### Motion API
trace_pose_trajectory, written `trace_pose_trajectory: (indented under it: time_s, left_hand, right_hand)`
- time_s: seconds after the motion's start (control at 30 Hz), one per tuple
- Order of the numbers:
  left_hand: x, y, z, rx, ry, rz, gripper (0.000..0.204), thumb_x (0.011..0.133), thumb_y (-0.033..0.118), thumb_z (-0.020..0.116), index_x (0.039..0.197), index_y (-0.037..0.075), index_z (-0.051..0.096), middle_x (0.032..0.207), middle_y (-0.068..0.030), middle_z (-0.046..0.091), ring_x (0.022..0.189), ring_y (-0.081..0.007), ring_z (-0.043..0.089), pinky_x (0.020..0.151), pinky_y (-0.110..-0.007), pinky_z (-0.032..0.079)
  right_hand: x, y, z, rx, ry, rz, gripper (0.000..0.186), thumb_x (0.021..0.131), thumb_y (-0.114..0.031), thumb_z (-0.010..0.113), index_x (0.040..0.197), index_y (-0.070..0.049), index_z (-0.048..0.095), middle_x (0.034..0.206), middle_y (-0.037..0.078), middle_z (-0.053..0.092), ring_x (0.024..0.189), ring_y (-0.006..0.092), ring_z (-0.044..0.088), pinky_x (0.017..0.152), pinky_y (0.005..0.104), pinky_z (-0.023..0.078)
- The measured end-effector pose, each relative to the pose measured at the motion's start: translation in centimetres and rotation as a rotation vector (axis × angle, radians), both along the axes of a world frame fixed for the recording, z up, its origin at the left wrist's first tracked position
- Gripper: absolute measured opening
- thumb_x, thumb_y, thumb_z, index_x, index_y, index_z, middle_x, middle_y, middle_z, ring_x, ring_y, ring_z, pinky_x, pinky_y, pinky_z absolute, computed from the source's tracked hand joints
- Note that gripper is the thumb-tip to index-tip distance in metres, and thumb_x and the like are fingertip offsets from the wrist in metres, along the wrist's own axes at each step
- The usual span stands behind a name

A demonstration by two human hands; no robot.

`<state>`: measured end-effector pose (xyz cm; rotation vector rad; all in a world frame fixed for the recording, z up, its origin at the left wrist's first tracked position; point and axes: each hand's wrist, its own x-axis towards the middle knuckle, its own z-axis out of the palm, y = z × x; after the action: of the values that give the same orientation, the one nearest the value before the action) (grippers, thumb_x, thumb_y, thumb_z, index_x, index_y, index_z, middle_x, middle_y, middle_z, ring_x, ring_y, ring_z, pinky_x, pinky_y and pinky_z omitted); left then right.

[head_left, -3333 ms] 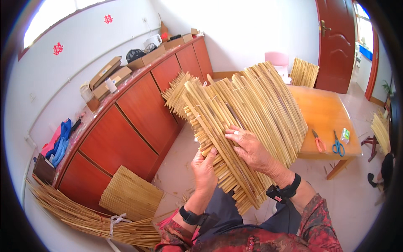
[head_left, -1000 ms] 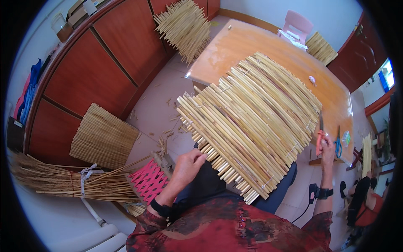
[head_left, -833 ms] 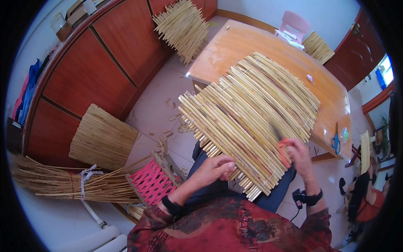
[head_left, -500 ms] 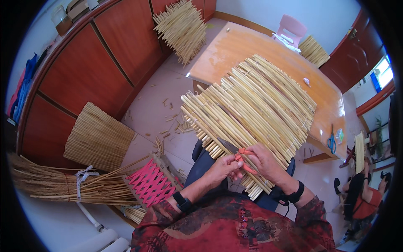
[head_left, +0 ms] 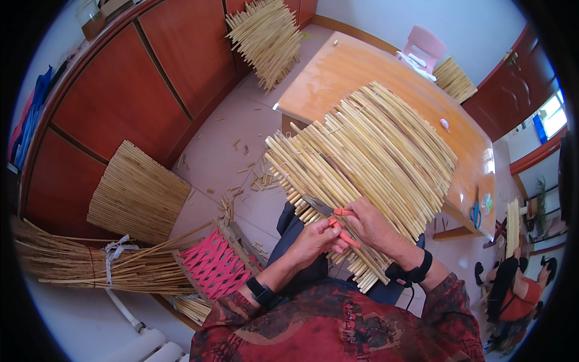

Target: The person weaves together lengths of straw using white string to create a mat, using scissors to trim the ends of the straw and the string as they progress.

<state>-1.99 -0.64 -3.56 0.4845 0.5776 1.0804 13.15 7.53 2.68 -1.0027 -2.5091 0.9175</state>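
Apparently, shears' handles [head_left: 345, 212] sit between fingers [head_left: 361, 209].

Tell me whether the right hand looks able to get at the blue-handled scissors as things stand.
Probably, though the right hand would first have to let go of the red-handled cutters; the blue-handled scissors lie uncovered near the table edge, apart from the stick mat.

Bright overall, soft light. Window [head_left: 552, 116] at right near blown out. Glare on the table [head_left: 362, 65], strongest along its right edge; pale sheen toward its left end. Cabinet [head_left: 158, 66] dimmer. Stick mat [head_left: 374, 158] crisp mid-frame. Heavy fisheye: cabinet edges bow, corners black, blue fringe at rim, detail there soft.
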Motion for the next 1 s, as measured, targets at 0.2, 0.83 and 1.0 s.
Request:
trace_pose_trajectory:
  time_s: [0.2, 0.83, 1.0]
  left_hand:
    - [-0.2, 0.5, 0.5, -0.027, -0.008, 0.014, 0.022, 0.092, 0.016, 0.042, 0.105, -0.001, 0.047, 0.093, -0.0107, 0.058, 0.082, -0.0157, 0.060, 0.073, -0.026, 0.051]
    - [-2.9, -1.7, -2.0, -0.117, 0.752, 0.501, 0.022, 0.082, 0.018, 0.059, 0.092, -0.001, 0.054, 0.074, -0.0061, 0.057, 0.059, -0.0133, 0.053, 0.058, -0.024, 0.045]
    - [-2.3, -0.1, -3.3, -0.070, 1.171, 0.639, 0.057, 0.070, 0.034, 0.068, 0.106, -0.005, 0.048, 0.102, -0.0207, 0.050, 0.098, -0.0287, 0.049, 0.085, -0.038, 0.039]
  right_hand:
    - [-0.6, 0.7, 0.8, 0.010, -0.095, 0.049, 0.037, 0.077, -0.031, 0.061, 0.100, -0.003, 0.053, 0.092, 0.017, 0.051, 0.086, 0.0328, 0.053, 0.073, 0.0380, 0.044]
    - [-2.2, 3.7, 1.0, 0.579, -0.314, 0.280, 0.032, 0.059, -0.015, 0.064, 0.086, -0.006, 0.050, 0.077, 0.011, 0.046, 0.073, 0.0250, 0.048, 0.061, 0.0359, 0.037]
    - [-2.8, 4.0, 1.8, 0.533, -0.277, 0.280, 0.026, 0.065, -0.017, 0.064, 0.084, -0.006, 0.051, 0.075, 0.012, 0.047, 0.069, 0.0277, 0.049, 0.059, 0.0378, 0.040]
